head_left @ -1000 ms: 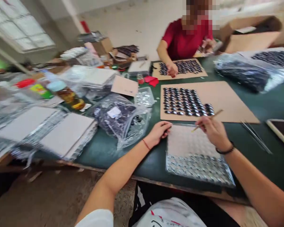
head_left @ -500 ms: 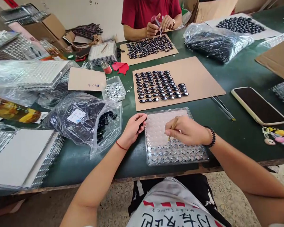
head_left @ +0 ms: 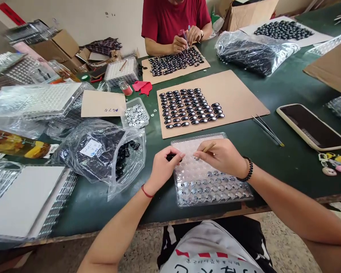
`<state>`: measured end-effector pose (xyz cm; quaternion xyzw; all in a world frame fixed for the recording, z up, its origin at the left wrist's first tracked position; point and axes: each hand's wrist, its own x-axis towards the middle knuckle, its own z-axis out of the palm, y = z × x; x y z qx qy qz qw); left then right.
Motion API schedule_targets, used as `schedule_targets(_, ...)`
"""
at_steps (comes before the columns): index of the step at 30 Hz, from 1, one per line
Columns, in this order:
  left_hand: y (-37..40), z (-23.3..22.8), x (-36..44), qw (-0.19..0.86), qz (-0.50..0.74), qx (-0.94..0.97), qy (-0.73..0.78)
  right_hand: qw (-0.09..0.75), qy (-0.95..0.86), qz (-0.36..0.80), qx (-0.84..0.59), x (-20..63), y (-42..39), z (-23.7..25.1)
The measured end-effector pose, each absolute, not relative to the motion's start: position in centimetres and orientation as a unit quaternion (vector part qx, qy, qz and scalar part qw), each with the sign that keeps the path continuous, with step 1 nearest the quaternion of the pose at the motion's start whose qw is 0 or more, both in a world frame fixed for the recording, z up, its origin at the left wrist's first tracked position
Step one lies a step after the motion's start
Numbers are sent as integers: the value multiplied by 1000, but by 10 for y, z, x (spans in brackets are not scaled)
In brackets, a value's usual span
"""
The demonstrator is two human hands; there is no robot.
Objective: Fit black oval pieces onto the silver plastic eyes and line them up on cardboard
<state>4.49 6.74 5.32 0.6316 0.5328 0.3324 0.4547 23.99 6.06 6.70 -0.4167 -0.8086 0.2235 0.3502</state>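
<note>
My left hand [head_left: 167, 162] is closed, thumb and fingers pinching a small black piece [head_left: 171, 156] above the left edge of a clear plastic tray [head_left: 184, 203]. Over the tray's middle, my right hand [head_left: 223, 157] is closed around a thin wooden stick [head_left: 209, 147]. At those fingertips a small silvery round bit [head_left: 197, 158] shows, mostly covered. The tray has rows of round wells. Silvery round pieces [head_left: 207, 189] fill the rows nearest me, while paler wells lie farther back. The fingertips of both hands are close together but apart.
Beyond the tray lies a cardboard sheet [head_left: 238, 98] with rows of black oval pieces. Tweezers [head_left: 268, 131] and a phone [head_left: 311, 125] lie right. Left are a tub of silvery discs [head_left: 135, 113] and a bag of black parts [head_left: 102, 148]. Opposite, a co-worker [head_left: 176, 22] handles similar pieces.
My right hand has lifted from the silvery rows and shifted left, its stick now tilted flatter. My left hand has moved inward from the tray's corner, and its black piece shows more.
</note>
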Motion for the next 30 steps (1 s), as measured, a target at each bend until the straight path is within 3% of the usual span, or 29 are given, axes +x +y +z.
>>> schedule_targets(9, 53, 47, 53, 331, 287, 775, 455, 382, -823, 153, -391, 229, 53, 62)
schedule_targets(18, 59, 52, 48, 338, 253, 773, 473, 363, -858, 96, -352, 226, 48, 59)
schedule_targets(23, 63, 54, 44, 415, 266, 720, 488, 380, -842, 145, -354, 227, 47, 61)
schedule_targets(30, 60, 48, 41, 436, 314, 678, 501, 396, -806, 175, -403, 228, 42, 60)
